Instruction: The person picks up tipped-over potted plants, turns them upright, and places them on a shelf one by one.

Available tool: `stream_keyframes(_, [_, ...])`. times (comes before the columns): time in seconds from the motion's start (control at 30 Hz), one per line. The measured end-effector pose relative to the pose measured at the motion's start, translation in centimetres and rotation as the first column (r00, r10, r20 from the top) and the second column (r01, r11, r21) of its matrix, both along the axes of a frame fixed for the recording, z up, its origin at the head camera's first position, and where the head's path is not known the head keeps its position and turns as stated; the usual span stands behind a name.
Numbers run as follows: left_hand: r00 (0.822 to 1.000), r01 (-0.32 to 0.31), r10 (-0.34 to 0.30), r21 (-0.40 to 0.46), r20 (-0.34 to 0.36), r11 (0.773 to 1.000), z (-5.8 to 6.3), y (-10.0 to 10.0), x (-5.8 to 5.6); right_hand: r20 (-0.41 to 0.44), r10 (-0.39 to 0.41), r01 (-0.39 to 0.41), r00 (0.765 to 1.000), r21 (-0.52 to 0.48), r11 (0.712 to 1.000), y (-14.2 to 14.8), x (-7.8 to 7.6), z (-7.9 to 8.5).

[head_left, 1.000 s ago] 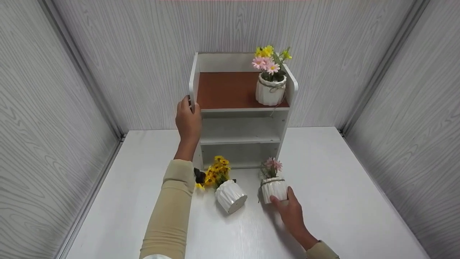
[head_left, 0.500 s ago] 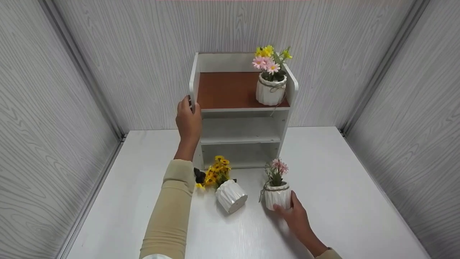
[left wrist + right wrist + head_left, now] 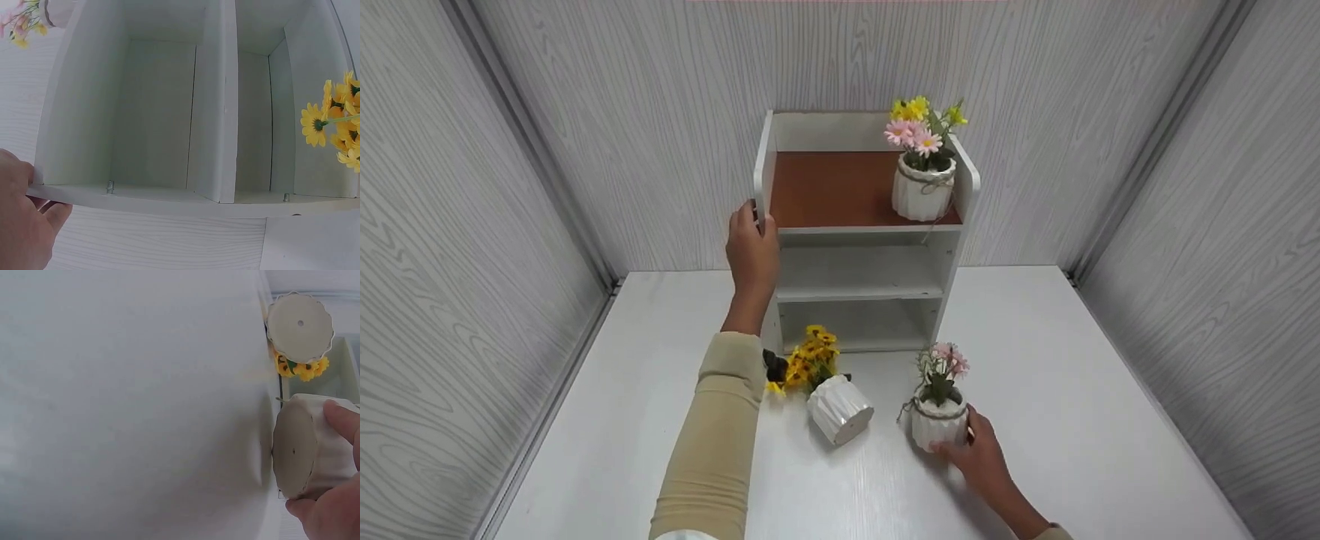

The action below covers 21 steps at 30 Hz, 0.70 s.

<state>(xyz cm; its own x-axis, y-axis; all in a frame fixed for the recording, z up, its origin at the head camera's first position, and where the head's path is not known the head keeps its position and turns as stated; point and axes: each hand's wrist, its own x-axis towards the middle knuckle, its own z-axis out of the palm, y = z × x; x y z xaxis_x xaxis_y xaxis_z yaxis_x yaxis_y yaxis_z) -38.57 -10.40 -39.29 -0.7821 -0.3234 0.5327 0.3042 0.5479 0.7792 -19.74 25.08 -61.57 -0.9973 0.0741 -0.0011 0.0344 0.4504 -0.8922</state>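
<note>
My left hand [image 3: 754,255] grips the left side panel of a small white shelf unit [image 3: 859,292], fingers curled around its edge in the left wrist view. Low in front of the unit, my right hand [image 3: 982,459] holds a white ribbed flowerpot [image 3: 937,429] with pink flowers [image 3: 949,360] and a twine bow. In the right wrist view its underside [image 3: 293,450] shows, so it is tilted; whether its edge touches the table cannot be told. A second white flowerpot [image 3: 840,411] with yellow flowers [image 3: 812,356] lies on its side left of it.
A third flowerpot [image 3: 922,191], with pink and yellow flowers, stands upright at the right of the brown top shelf [image 3: 832,187]. Grey wood-grain walls [image 3: 660,135] enclose the white table [image 3: 622,420] on the back and both sides.
My right hand has drawn the pink-flower pot toward me and slightly right, and its flowers and opening have come more into view. The left hand keeps its grip on the shelf unit.
</note>
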Motion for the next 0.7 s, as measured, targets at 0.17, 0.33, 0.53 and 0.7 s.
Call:
stream_keyframes(0.17, [1.000,0.001,-0.001,0.007,0.002,1.000,0.0,0.0,0.0,-0.001,0.010,-0.010,1.000,-0.048,0.999,0.0,-0.6,-0.3])
stream_keyframes(0.33, [1.000,-0.006,0.006,0.001,-0.002,1.000,-0.1,-0.2,0.0,0.005,0.039,-0.038,0.999,-0.055,0.998,0.1,-1.6,-0.3])
stream_keyframes(0.53, [1.000,-0.003,0.003,0.003,-0.001,1.000,-0.1,-0.2,0.0,-0.008,0.061,-0.061,0.998,-0.125,0.990,-0.1,-2.8,-0.5])
stream_keyframes(0.7, [1.000,0.002,-0.002,0.009,-0.011,1.000,-0.1,0.0,0.0,-0.008,0.065,-0.065,0.998,-0.154,0.986,0.2,-3.4,-1.1])
